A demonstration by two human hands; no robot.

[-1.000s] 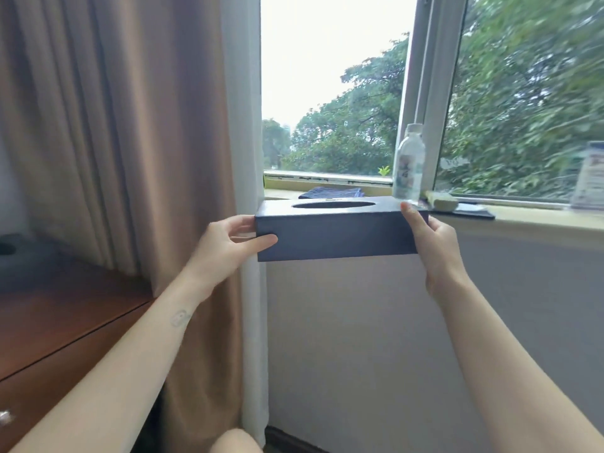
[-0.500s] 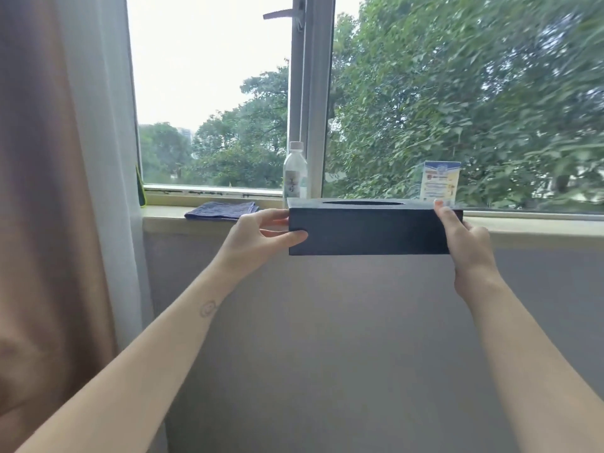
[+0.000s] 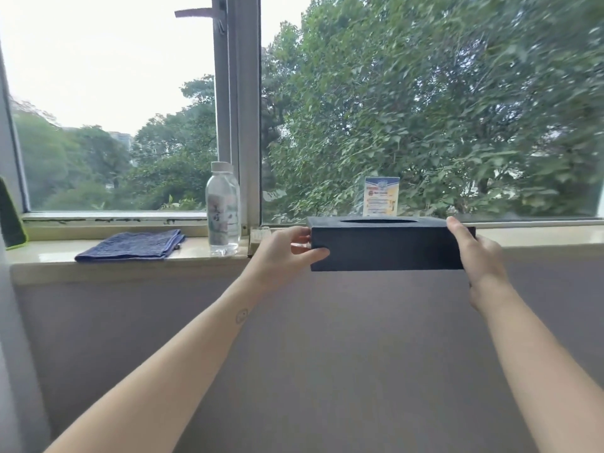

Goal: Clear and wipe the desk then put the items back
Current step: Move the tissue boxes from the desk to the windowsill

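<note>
Well, the big window [image 3: 243, 109] fills the top, with green trees behind the glass. Under it is the plain grey wall [image 3: 359, 354], and between them runs the long pale windowsill [image 3: 98, 264].

Next comes the dark tissue box [image 3: 385, 246] with the oval hole on top. I hold it flat, level with the sill, to the right of the window's middle post. It covers the sill's front edge, and I cannot tell if it touches the sill.

My left hand [image 3: 281, 253] grips the box's left end, thumb on the front and fingers curled behind. My right hand [image 3: 480, 259] grips the right end with its fingers wrapped round it.

Over on the left of the sill lies a folded blue cloth [image 3: 134, 245]. Just beside it a clear water bottle [image 3: 223, 210] stands up straight with its cap on. A little printed card [image 3: 381, 196] stands against the glass — right behind the box.
</note>
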